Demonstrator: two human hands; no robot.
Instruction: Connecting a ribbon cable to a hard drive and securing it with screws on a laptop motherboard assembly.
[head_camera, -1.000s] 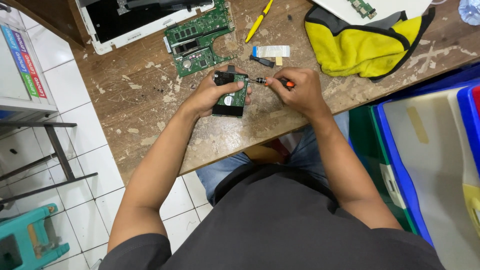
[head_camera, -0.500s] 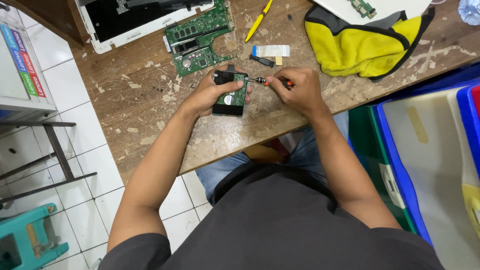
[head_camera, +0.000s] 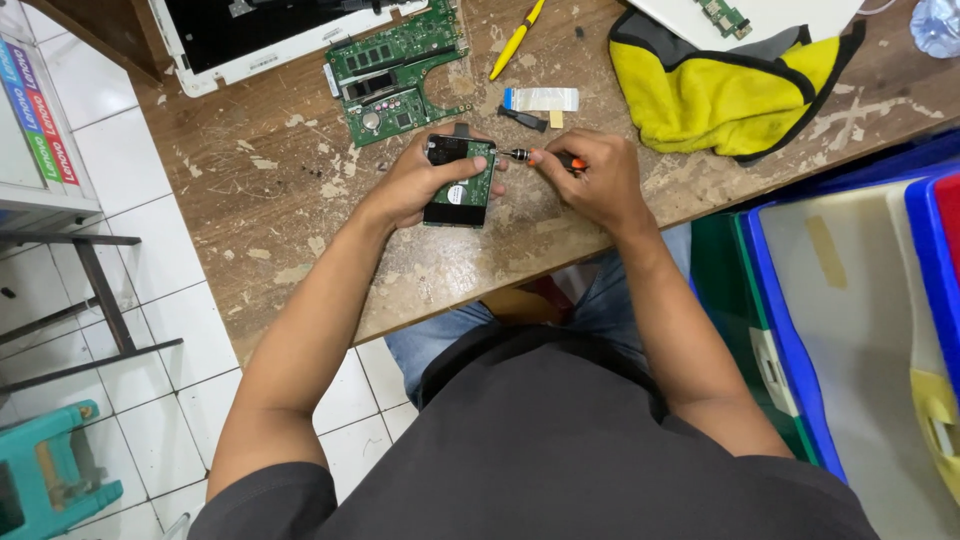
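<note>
Left hand (head_camera: 415, 185) clamps a small hard drive (head_camera: 460, 182) flat on the bench (head_camera: 300, 220), thumb on top, fingers wrapped along its near-left edge. Right hand (head_camera: 590, 178) is closed round a screwdriver (head_camera: 545, 158) with an orange-and-black handle, tip pointing at the drive's right edge.

Places, all taken from the drive: green motherboard (head_camera: 395, 70) just beyond it; white laptop shell (head_camera: 270, 35) beyond and left; yellow pen-like tool (head_camera: 517, 38) beyond, slightly right; flat ribbon piece (head_camera: 541, 98) and a small black part (head_camera: 522, 118) just beyond-right; yellow cloth (head_camera: 730, 90) well right; blue bins (head_camera: 780, 330) near-right, off the bench.

Risk, as a judgement: the thin tip could slip out of the screw head and scratch the drive's green board, or jab the holding thumb, if the push is off-axis. A freed screw would likely vanish into the bench's chipped, flaky paint or roll off the near edge.

Materials: drive is a flat rectangle, black metal body with a green circuit face and a white round sticker. Bench is worn brown wood with pale peeling patches. Cloth looks soft and rumpled, grey-edged. Bins are smooth plastic.
</note>
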